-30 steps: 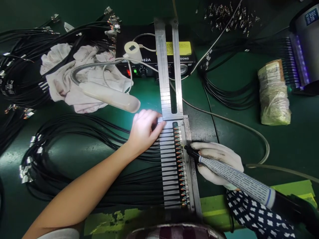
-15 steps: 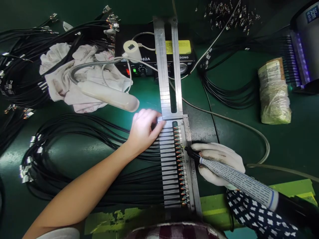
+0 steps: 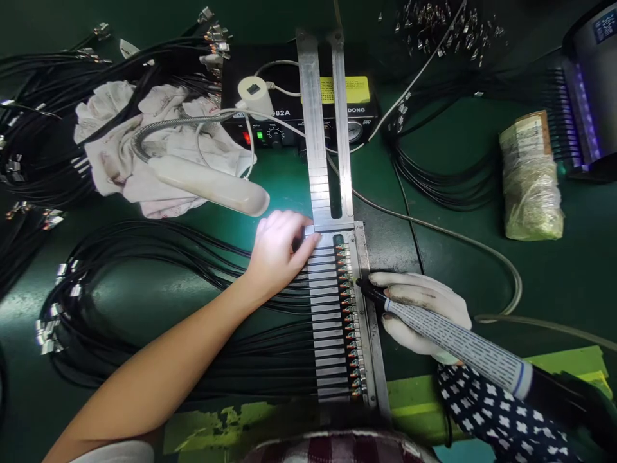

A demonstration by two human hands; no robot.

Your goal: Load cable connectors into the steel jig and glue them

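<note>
My bare left hand (image 3: 279, 251) grips the left edge of the metal fixture (image 3: 328, 308), its thumb on top near the upper end. Black cables (image 3: 274, 379) enter the fixture side by side from the left. Their small metal connectors (image 3: 345, 299) stand in a row along its right side. In my gloved right hand (image 3: 429, 308) is a pen-shaped tool (image 3: 457, 350) with a black tip and a white, printed barrel. That tip meets the fixture's right edge, close to the upper-middle connectors; contact with a connector cannot be made out.
A white lamp (image 3: 207, 186) shines beside my left hand, above crumpled white gloves (image 3: 116, 154). Behind stands a black control box (image 3: 289, 132) with a slotted metal bar (image 3: 313, 128) over it. Rightward are a wrapped bundle (image 3: 530, 186) and a purple-lit device (image 3: 590, 96). Loose connectors (image 3: 443, 29) lie behind.
My right hand and the pen-shaped tool have shifted slightly up and left, the tip moving a little along the row. My left hand stays in place.
</note>
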